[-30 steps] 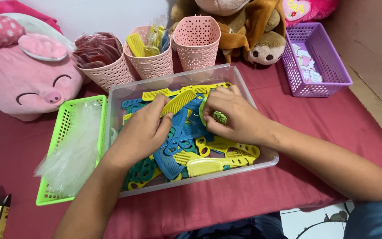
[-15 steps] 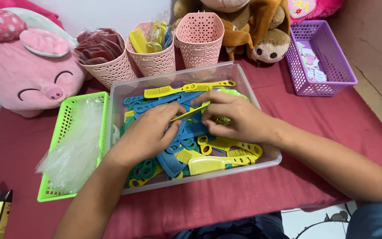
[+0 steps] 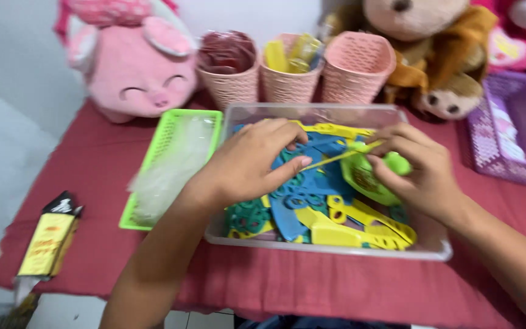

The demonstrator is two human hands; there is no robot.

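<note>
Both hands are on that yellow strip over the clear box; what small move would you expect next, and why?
Probably lifting the yellow strip clear of the pile. The left hand pinches one end and the right hand, which also holds a green piece, pinches the other, and the strip sits above the blue and yellow pieces in the clear box.

Flat yellow-black pkg lies at table's left edge, w/ clear bags in green tray.

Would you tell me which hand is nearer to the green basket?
Left. The left hand is over the clear bin, right beside the green basket; the right hand is on the bin's far side.
</note>
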